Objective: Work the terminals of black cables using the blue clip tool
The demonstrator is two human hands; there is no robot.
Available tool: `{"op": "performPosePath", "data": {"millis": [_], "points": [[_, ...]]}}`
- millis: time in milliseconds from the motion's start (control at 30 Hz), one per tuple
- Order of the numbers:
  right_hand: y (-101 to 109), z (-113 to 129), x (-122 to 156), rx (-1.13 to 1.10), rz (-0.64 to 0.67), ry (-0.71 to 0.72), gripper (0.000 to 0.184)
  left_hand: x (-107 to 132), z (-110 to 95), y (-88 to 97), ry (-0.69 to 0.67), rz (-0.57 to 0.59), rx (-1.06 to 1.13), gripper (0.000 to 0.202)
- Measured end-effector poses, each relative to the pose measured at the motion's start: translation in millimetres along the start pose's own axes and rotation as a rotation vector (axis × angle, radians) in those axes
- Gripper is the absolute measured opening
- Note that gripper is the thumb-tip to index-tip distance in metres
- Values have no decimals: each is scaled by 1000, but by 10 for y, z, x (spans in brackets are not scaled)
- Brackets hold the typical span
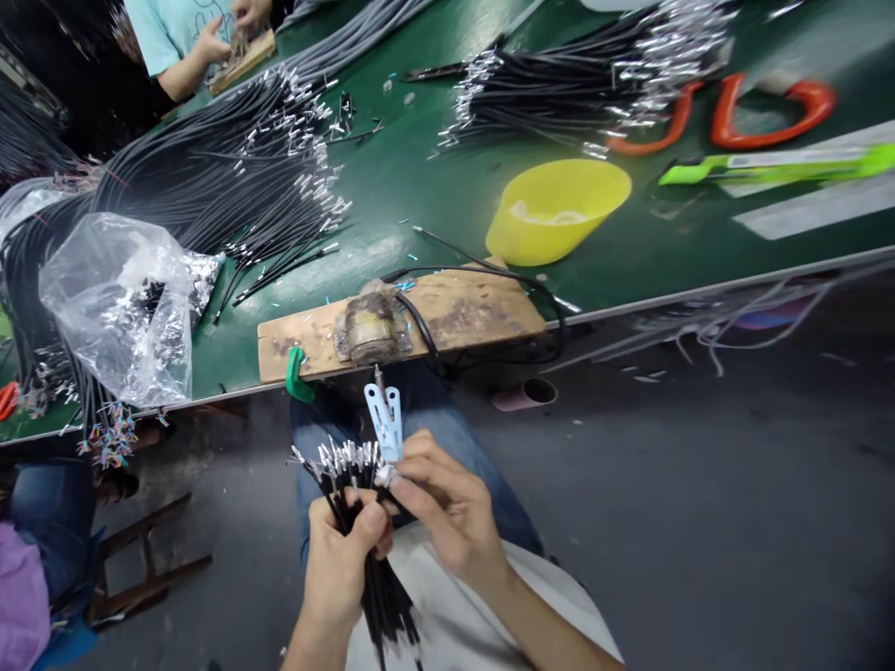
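Observation:
My left hand (350, 550) is wrapped round a bundle of thin black cables (384, 601) with silver ends pointing up and away from me. At the bundle's right side, the thumb and fingers of my right hand (447, 503) are closed on a small whitish-silver piece (384, 473); whether it belongs to a cable is unclear. Just beyond those fingertips stands a light-blue clip (385, 419), under a metal tip (378, 375). That tip sticks out from a worn, wrapped block (372, 326) on a wooden board (482, 312) at the table edge.
Many cables (210, 186) and a clear plastic bag (118, 308) lie on the green table (419, 186). To the right are a yellow cup (559, 210), orange-handled scissors (773, 112) and another cable bundle (559, 89). A green clamp (298, 375) grips the board. A co-worker's hands (230, 33) work opposite.

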State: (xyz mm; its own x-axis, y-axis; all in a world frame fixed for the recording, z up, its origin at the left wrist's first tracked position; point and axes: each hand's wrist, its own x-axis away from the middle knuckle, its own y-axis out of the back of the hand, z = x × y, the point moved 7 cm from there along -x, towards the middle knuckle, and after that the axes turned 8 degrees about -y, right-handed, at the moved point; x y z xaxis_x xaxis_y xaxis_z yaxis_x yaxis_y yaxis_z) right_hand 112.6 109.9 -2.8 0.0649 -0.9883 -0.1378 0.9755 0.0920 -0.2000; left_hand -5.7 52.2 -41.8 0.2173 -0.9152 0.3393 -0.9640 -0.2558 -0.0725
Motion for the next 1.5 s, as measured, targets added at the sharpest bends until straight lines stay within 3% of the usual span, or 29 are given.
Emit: {"op": "performPosePath", "data": {"millis": [167, 267, 500, 633, 700, 833, 933, 1033, 1133, 1233, 1300, 1500], "points": [[-34, -383, 31, -286, 57, -293, 21, -10, 17, -51, 21, 23, 74, 41], [-44, -454, 42, -388, 98, -385, 24, -19, -4, -42, 22, 9, 76, 39], [42, -107, -63, -183, 171, -150, 12, -25, -60, 6, 12, -36, 2, 33], [11, -130, -29, -169, 94, -169, 21, 18, -34, 136, -41, -228, -53, 23], [8, -116, 5, -90, 15, -130, 18, 54, -10, 178, -58, -324, -62, 28], [37, 139, 109, 260, -159, 248, 20, 61, 15, 99, -44, -307, -27, 29], [-3, 240, 182, 378, -98, 422, 28, 33, -49, 87, -65, -310, -25, 33], [34, 241, 181, 288, -17, 389, 21, -6, -108, 93, -72, -275, -33, 34], [149, 157, 81, 217, -57, 217, 13, -31, -91, 65, -20, -177, -16, 36], [132, 75, -31, 226, 22, 114, 9, -24, -41, 39, 34, -123, 1, 41], [99, 71, -63, 234, 59, 119, 10, -14, -16, 26, 48, -113, 3, 43], [135, 143, 0, 222, -24, 210, 14, -19, 7, 45, 10, -138, -9, 41]]}}
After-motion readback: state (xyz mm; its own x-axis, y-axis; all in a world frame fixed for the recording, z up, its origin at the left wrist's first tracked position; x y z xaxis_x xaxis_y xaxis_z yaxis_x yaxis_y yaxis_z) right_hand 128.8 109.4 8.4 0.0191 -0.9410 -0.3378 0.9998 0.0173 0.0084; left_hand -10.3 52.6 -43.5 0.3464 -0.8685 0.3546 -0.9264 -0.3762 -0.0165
